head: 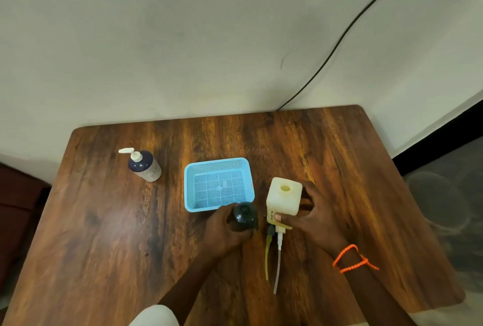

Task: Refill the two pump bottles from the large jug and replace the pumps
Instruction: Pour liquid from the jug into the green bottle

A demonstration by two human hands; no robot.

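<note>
My left hand [224, 231] is wrapped around a small dark bottle [245, 214] that stands upright with its neck uncapped, just in front of the blue basket. My right hand [312, 217] grips a square pale-yellow jug [283, 199] with an open round mouth on top, standing on the table right of the dark bottle. Two removed pumps lie on the table between my forearms: a dark pump with a yellow tube [267, 255] and a white pump with a clear tube [278, 263]. A second pump bottle [145, 166], dark with a white pump fitted, stands at the far left.
An empty light-blue plastic basket [189, 190] sits mid-table behind the dark bottle. The wooden table [104, 221] has rounded far corners against a white wall. A black cable [339, 38] runs down the wall to the table's back edge. An orange cord [352, 260] circles my right wrist.
</note>
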